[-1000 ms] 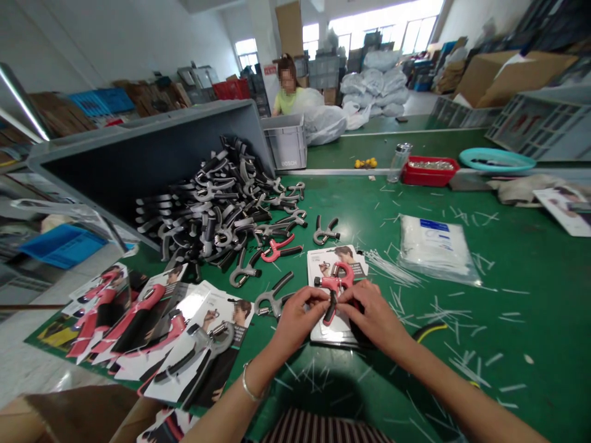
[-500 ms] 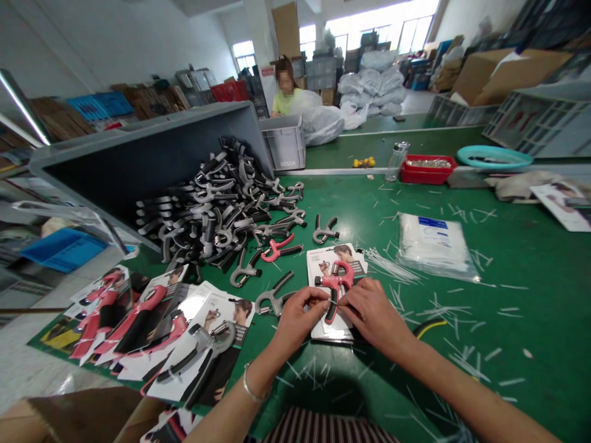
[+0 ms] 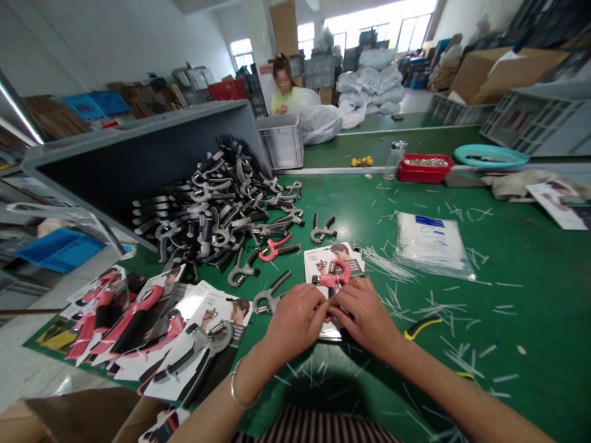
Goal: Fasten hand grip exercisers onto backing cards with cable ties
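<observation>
A pink and black hand grip strengthener [image 3: 340,272] lies on a stack of printed cards [image 3: 316,257] before me. My left hand [image 3: 298,315] and my right hand [image 3: 367,315] meet over its lower handle, fingertips pinched close together. They close on a thin white cable tie at the handle, now mostly hidden under the fingers. Left of my left hand lies a grey hand grip [image 3: 272,294]. Yellow-and-black handled cutters [image 3: 422,326] are beside my right forearm, partly covered by it. Loose white cable ties [image 3: 388,264] fan out beyond my right hand.
A tipped grey crate [image 3: 138,132] spills a heap of grey hand grips [image 3: 221,209] at left. Carded grips [image 3: 138,314] overlap at front left. A bag of cable ties [image 3: 431,243], a red tray [image 3: 425,169] and tie offcuts occupy the right. Across the table sits a person [image 3: 282,92].
My left hand has turned over and closed in on the lower handle, and my fingertips have come together. The handle and tie, visible before, are now largely covered.
</observation>
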The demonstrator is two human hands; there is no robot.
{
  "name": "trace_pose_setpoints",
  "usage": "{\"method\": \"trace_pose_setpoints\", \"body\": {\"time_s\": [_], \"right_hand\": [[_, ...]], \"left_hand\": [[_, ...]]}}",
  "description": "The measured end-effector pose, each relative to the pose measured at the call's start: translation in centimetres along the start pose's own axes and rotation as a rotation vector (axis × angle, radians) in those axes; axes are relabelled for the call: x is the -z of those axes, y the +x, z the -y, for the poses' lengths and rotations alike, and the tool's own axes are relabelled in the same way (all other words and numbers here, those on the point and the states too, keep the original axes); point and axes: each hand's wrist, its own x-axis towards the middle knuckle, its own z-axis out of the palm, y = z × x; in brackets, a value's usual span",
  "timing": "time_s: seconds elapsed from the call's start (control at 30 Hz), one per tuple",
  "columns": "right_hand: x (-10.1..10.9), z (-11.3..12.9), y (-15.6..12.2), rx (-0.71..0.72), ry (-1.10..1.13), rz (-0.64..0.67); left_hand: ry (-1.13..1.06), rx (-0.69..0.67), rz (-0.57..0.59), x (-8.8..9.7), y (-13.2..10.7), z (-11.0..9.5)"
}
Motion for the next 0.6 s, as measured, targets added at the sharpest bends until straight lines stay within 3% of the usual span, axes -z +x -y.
{"method": "trace_pose_setpoints", "body": {"time_s": [0.1,0.2,0.4,0.5,0.6], "right_hand": [[-0.3,-0.3,-0.5,-0.023,0.036,-0.009],[-0.6,-0.7,-1.0,-0.102,0.15,-0.089],[-1.7,-0.7,-0.7,-0.142,0.44,-0.193],[-1.6,-1.3,-0.7,-0.169,0.514,-0.25],[0.6,-3.7,-2.8,-0.162,0.435,-0.204]], "left_hand": [[-0.129,0.038,-0.041,-0.5,-0.2,0.0],[-0.212,0.056,-0.104,-2.1,-0.9,0.6],[-0.013,0.059,-0.298,-6.0,-1.9,2.2],[-0.023,0.083,-0.336,-5.9,-1.6,2.5],[-0.165,0.191,-0.332,-3.9,-1.5,2.7]]}}
